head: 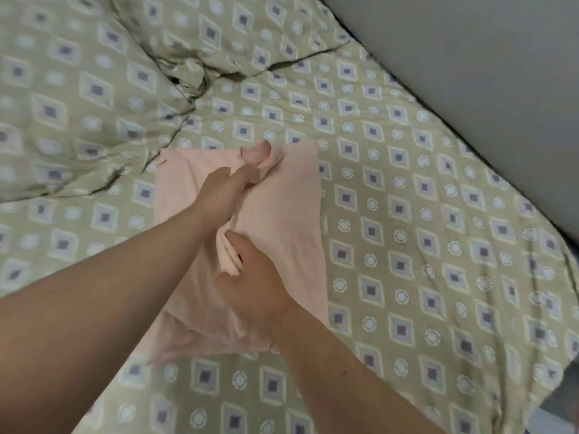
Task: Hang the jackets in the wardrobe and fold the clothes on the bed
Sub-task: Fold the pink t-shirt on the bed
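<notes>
Head view: the right hand grips a fold near the middle of the pale pink soft fabric garment, which lies on the olive diamond-patterned bed sheet; the left hand pinches its far edge.

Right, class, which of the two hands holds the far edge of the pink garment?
The left hand: it reaches farthest and pinches the top edge of the pink garment; the right hand grips a fold nearer its middle.
</notes>
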